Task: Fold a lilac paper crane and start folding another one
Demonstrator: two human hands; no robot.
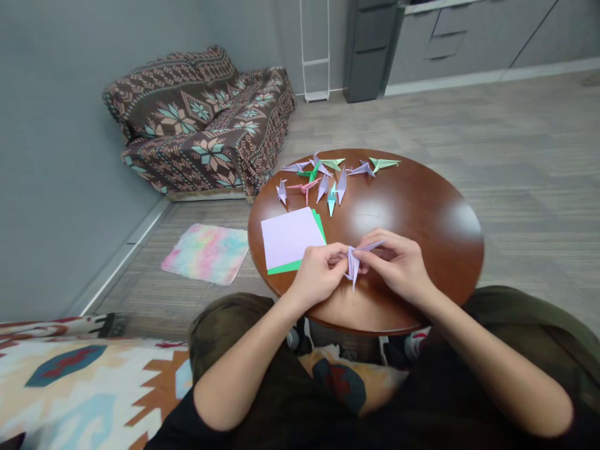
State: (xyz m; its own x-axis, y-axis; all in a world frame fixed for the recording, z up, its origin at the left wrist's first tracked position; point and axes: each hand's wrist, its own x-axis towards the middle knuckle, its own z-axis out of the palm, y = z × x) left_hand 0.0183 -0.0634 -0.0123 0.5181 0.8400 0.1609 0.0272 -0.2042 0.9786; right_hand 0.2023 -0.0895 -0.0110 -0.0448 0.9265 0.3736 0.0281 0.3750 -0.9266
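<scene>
Head: left hand (321, 273), right hand (400, 264) pinch plain lilac crane (354, 262)

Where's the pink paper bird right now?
In the head view, the pink paper bird is on the brown table, far side, left of middle, just in front of the bright green bird, with a purple bird to its left.

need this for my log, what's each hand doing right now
Left hand: closed, pinching one side of the folded lilac paper.
Right hand: closed, pinching the same paper from the other side.
</scene>
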